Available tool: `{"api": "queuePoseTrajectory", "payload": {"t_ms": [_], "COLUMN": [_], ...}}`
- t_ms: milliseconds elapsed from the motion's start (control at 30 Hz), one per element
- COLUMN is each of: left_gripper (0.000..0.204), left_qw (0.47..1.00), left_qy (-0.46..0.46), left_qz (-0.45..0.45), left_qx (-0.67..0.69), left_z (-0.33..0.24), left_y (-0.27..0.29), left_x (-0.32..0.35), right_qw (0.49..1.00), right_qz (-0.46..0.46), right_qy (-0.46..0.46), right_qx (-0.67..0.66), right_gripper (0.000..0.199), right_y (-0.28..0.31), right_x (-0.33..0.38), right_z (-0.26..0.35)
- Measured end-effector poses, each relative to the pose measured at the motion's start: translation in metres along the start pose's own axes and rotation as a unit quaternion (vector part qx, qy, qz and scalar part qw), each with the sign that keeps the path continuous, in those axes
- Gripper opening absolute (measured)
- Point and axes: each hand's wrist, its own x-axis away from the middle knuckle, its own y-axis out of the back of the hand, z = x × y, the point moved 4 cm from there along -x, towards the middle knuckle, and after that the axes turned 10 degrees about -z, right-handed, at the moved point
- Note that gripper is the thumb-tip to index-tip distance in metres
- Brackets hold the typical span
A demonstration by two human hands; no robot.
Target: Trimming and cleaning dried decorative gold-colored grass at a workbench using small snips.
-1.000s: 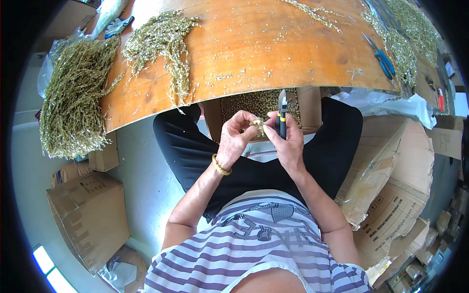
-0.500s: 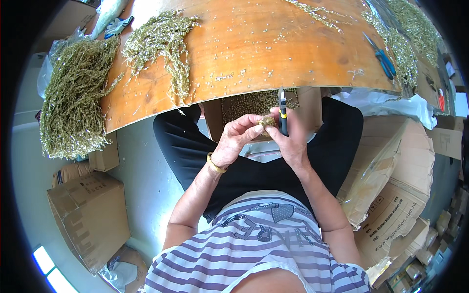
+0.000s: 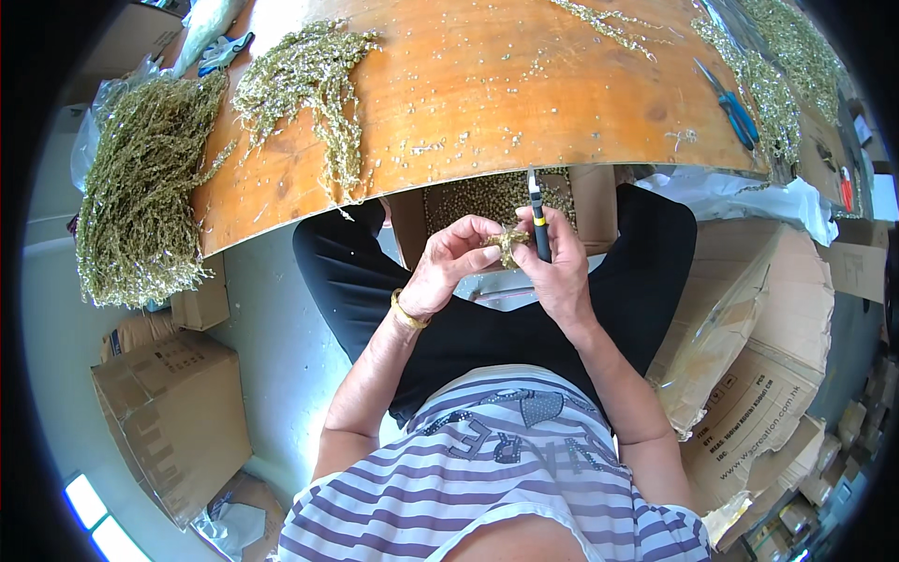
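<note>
Gold trim point(image 3: 508, 247) is pinched between both hands point(image 3: 437, 273), the right hand point(image 3: 562, 283) also holding cutters point(image 3: 541, 239), near cardboard point(image 3: 791, 314) bearing dark lettering point(image 3: 760, 434).

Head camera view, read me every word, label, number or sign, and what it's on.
Torn cardboard, lower right: dark printed lines and symbols; I won't repeat the wording.
Striped shirt: large dark letters, partly lost in folds; not repeated either.
Cardboard box, lower left: print too faint and blurred to read.
Brown box, right edge: mark too blurred.
</note>
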Motion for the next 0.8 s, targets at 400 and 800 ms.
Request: {"api": "queuePoseTrajectory", "payload": {"t_ms": [400, 800], "left_gripper": [0.017, 0.018], "left_qw": [1.0, 0.997], "left_qy": [-0.019, 0.035], "left_qz": [-0.008, -0.037], "left_qx": [-0.017, 0.05], "left_z": [0.002, 0.005], "left_y": [-0.001, 0.006], "left_x": [0.0, -0.001], "right_qw": [0.993, 0.977], "right_qz": [-0.032, 0.06], "right_qy": [0.055, -0.168], "right_qx": [0.1, -0.117], "right_gripper": [0.036, 0.026], "right_y": [0.0, 0.004], "right_x": [0.004, -0.004], "right_z": [0.006, -0.01]}}
